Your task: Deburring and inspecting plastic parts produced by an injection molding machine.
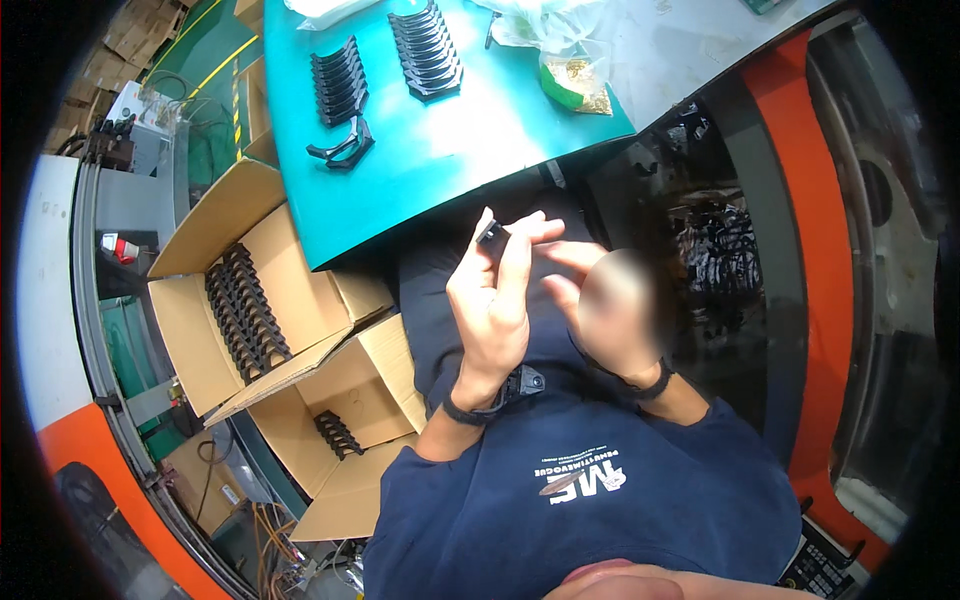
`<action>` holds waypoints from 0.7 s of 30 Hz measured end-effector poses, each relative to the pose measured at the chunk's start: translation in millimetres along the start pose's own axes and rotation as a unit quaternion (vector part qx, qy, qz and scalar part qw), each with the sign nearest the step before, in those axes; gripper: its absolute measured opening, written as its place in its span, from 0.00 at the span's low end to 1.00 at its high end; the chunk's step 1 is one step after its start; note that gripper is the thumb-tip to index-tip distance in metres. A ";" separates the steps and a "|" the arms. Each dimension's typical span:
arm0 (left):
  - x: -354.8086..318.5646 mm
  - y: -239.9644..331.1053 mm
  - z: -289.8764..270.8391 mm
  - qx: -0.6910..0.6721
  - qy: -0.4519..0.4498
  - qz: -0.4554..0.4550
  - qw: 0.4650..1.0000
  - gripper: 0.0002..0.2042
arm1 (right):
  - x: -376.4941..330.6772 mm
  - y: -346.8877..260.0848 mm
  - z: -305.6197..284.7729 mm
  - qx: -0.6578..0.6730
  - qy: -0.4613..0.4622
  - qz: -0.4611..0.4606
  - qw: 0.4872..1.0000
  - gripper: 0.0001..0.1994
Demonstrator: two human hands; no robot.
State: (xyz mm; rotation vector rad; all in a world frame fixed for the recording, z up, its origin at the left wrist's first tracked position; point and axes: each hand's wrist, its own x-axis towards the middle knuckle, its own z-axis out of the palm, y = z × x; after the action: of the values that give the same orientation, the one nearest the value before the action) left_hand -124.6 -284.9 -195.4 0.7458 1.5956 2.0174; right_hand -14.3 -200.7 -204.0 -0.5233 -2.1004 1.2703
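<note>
My left hand (490, 300) is raised in front of my chest and pinches a small black plastic part (490, 233) between thumb and fingers. My right hand (610, 305) is close beside it on the right, fingers curled toward the part; it is blurred, and I cannot tell whether it touches the part. Both wrists wear black bands. On the teal table (420, 160) above my hands lie two rows of stacked black curved parts (425, 50) (338, 80) and one loose black part (343, 147).
Two open cardboard boxes stand at my left: the upper box (200, 330) holds a long row of black parts, the lower box (370, 400) holds a few. Clear plastic bags and a green packet (572, 85) lie on the table's right. An orange-edged machine (800, 250) stands at right.
</note>
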 end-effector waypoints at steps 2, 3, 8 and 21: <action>-6.7 3.9 -3.2 -0.046 0.013 -0.022 0.999 0.11 | 5.0 5.1 -10.8 0.058 0.014 0.024 0.998 0.19; -10.4 13.6 -1.6 -0.090 0.007 -0.076 0.993 0.10 | 10.2 -0.7 -25.5 0.015 0.009 0.043 0.999 0.21; -18.8 35.0 1.5 -0.043 -0.030 -0.127 0.991 0.09 | 31.9 -27.1 -46.3 -0.085 -0.013 -0.073 0.994 0.17; -24.8 39.6 0.1 0.009 0.010 -0.122 0.992 0.06 | 33.5 -34.6 -41.0 -0.250 -0.060 -0.185 0.949 0.18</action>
State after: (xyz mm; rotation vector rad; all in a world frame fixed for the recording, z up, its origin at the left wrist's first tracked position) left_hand -106.8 -309.7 -160.1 0.5098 1.6314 1.8420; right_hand -11.1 -169.6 -149.0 -0.2398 -2.4862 0.5662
